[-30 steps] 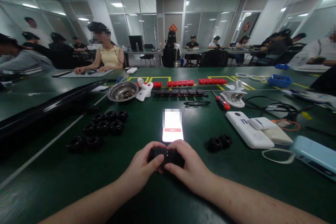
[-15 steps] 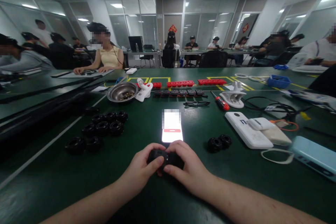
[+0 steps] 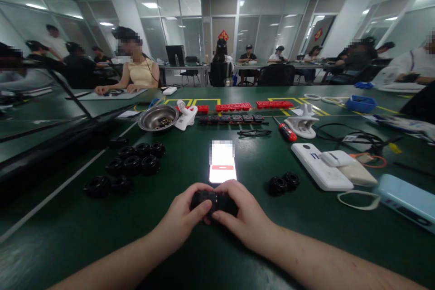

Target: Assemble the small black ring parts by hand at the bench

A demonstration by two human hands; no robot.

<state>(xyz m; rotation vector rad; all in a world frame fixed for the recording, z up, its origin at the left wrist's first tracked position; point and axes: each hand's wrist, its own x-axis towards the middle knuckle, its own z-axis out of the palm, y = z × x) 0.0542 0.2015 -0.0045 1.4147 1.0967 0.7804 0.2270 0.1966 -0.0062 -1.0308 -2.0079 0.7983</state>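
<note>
Low over the green table (image 3: 190, 253), my left hand (image 3: 181, 213) is closed round a black round part (image 3: 202, 198). My right hand (image 3: 248, 213) grips a dark piece (image 3: 229, 205) right beside it. The two pieces meet between my thumbs; whether they are joined I cannot tell, since fingers cover much of both. Just beyond my fingertips lies a phone (image 3: 222, 174) with its screen lit. Several glossy black ring-shaped parts (image 3: 132, 163) sit in rows to the left. Another pair of such black rings (image 3: 278, 186) rests to the right.
Farther back are a metal bowl (image 3: 158, 118) with small brass-coloured pieces, red trays (image 3: 233, 107), a black strip (image 3: 233, 120), a screwdriver (image 3: 287, 132) and white clamps (image 3: 302, 127). White power banks (image 3: 319, 167) and a light-blue case (image 3: 408, 199) lie right. A person (image 3: 136, 68) sits across the table.
My hands keep their grip on the black pieces, with the left piece turned slightly. At the far left, a long dark bar now stands at a slant above the table.
</note>
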